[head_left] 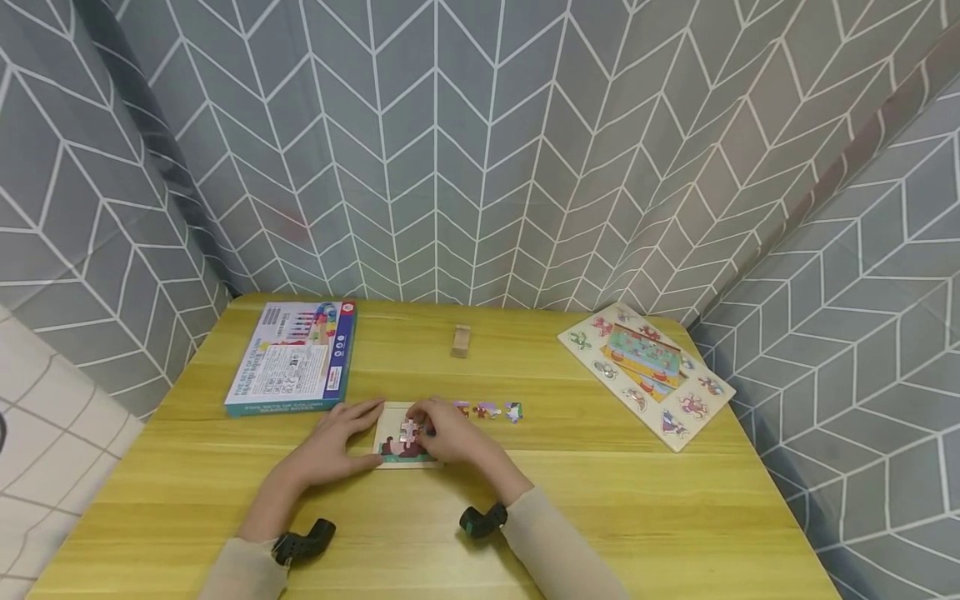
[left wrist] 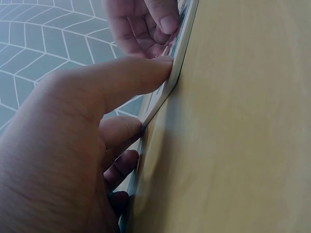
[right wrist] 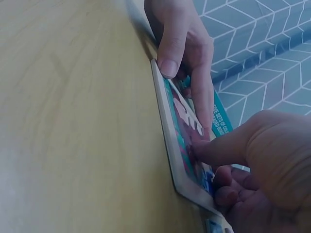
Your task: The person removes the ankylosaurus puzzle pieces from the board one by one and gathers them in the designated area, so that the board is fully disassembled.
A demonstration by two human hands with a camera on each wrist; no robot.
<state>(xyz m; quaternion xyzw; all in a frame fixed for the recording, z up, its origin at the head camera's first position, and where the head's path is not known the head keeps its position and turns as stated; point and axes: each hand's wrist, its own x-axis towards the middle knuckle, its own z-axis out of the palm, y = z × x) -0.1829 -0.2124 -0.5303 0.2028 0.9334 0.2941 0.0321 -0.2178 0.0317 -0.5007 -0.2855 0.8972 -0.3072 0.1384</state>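
A left hand's point(head_left: 330, 443) extended fingers touch a pale wooden, rectangular puzzle tray point(head_left: 392, 418) at nine o'clock; the right hand point(head_left: 450, 432), fingers curled, at three; whether gripping, unclear.

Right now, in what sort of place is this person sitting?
Probably an indoor, curtained-off tabletop corner: patterned grey curtains hang around a yellowish wood-grain table, which bears a small puzzle tray.
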